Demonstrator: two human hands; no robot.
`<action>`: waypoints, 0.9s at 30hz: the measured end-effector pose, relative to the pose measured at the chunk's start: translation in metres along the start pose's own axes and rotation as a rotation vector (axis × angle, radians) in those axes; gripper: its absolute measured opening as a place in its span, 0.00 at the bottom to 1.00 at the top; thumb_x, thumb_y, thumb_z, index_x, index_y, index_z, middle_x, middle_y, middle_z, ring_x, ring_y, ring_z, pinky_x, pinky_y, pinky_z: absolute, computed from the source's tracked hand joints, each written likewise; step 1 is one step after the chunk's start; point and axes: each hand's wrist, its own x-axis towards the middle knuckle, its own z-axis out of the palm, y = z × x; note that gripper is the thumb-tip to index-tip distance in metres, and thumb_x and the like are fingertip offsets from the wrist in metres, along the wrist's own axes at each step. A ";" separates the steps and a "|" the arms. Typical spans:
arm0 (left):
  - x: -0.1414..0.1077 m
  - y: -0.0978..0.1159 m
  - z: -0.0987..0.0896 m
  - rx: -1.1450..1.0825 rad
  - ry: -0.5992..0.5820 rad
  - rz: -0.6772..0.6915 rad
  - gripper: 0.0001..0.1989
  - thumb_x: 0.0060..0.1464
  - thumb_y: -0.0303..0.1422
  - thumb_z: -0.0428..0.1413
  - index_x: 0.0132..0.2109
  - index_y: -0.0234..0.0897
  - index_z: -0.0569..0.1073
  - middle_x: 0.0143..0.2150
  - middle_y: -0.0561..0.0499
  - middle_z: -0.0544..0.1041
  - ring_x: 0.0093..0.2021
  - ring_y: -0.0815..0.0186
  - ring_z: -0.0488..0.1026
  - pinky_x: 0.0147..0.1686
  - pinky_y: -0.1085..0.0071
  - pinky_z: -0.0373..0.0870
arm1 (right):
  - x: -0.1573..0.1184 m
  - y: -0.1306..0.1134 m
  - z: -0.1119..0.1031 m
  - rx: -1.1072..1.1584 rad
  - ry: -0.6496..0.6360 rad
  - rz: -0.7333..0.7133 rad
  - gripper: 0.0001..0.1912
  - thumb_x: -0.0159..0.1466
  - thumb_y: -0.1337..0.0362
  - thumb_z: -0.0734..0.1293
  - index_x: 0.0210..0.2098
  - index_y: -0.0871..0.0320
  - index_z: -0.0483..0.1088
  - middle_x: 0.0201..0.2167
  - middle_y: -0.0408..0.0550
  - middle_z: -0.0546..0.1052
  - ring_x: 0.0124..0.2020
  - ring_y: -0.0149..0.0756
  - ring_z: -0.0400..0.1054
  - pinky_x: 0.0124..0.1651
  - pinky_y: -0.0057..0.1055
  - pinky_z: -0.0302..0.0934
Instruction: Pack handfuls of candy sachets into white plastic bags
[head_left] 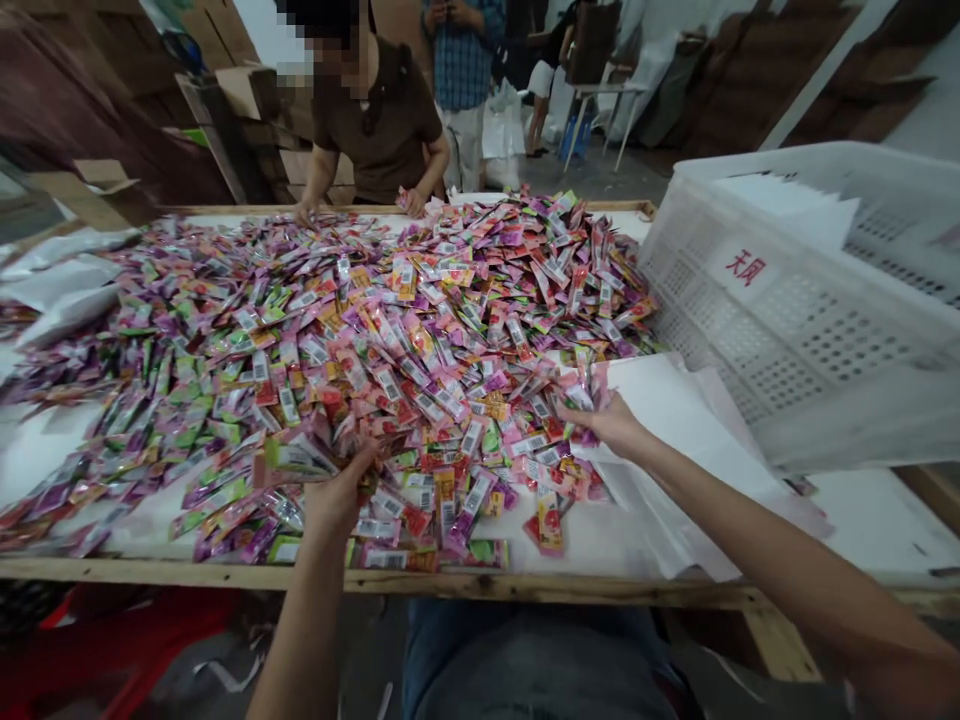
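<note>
A wide heap of small, colourful snack packets (pixel 420 340) covers most of the table, in pink, purple, green and orange with barcodes on many. My left hand (pixel 337 492) is closed round several packets near the front of the heap, a green-and-pink packet (pixel 300 455) sticking out to its left. At the heap's right side, my right hand (pixel 619 428) has its fingers closed on a few pinkish packets (pixel 585 385). Just right of that hand, a clear plastic bag (pixel 675 500) lies flat on the table.
A white perforated crate (pixel 750 330) with red lettering stands at the right. White filled bags (pixel 67 280) lie at the left. Across the table a person in a brown shirt (pixel 382 120) handles packets. The wooden table edge (pixel 525 587) runs before me; cartons (pixel 97 195) stand behind.
</note>
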 end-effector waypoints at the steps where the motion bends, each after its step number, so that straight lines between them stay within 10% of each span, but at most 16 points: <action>1: -0.004 -0.001 0.003 0.049 -0.020 0.008 0.14 0.31 0.37 0.63 0.25 0.34 0.70 0.21 0.56 0.71 0.21 0.71 0.68 0.21 0.76 0.66 | -0.004 0.001 -0.003 -0.023 -0.023 0.007 0.18 0.39 0.57 0.72 0.26 0.60 0.69 0.21 0.43 0.74 0.25 0.36 0.68 0.27 0.29 0.63; 8: -0.025 -0.013 0.080 0.687 -0.352 0.298 0.32 0.40 0.30 0.59 0.54 0.35 0.61 0.38 0.44 0.76 0.39 0.58 0.74 0.37 0.66 0.69 | 0.000 -0.016 0.017 -0.717 0.028 -0.051 0.14 0.48 0.60 0.67 0.34 0.59 0.71 0.32 0.52 0.77 0.35 0.44 0.71 0.34 0.31 0.62; 12: -0.025 -0.029 0.101 0.977 -0.435 0.259 0.32 0.40 0.27 0.58 0.54 0.35 0.60 0.45 0.37 0.74 0.45 0.51 0.72 0.41 0.60 0.67 | 0.007 -0.008 0.048 -0.807 -0.075 0.096 0.15 0.46 0.66 0.69 0.35 0.62 0.71 0.36 0.59 0.76 0.39 0.48 0.71 0.35 0.32 0.62; 16: -0.008 -0.038 0.081 0.521 -0.458 0.181 0.22 0.39 0.28 0.58 0.46 0.35 0.67 0.41 0.44 0.75 0.42 0.58 0.73 0.41 0.65 0.68 | 0.007 0.004 0.037 -0.614 -0.052 0.192 0.13 0.46 0.66 0.69 0.33 0.60 0.70 0.30 0.54 0.77 0.32 0.43 0.71 0.29 0.30 0.63; 22: -0.014 -0.019 0.053 -0.159 -0.489 -0.400 0.18 0.30 0.30 0.63 0.33 0.36 0.69 0.25 0.56 0.75 0.24 0.66 0.73 0.23 0.71 0.71 | -0.015 0.006 0.002 0.488 -0.356 0.479 0.07 0.44 0.71 0.68 0.24 0.60 0.68 0.16 0.42 0.73 0.17 0.31 0.67 0.24 0.26 0.65; 27: -0.035 -0.001 0.055 -0.348 -0.599 -0.637 0.08 0.32 0.28 0.61 0.23 0.32 0.70 0.13 0.57 0.69 0.14 0.71 0.68 0.13 0.78 0.64 | -0.042 0.004 -0.001 0.664 -0.470 0.560 0.04 0.45 0.72 0.67 0.22 0.61 0.69 0.17 0.44 0.75 0.17 0.31 0.67 0.25 0.26 0.65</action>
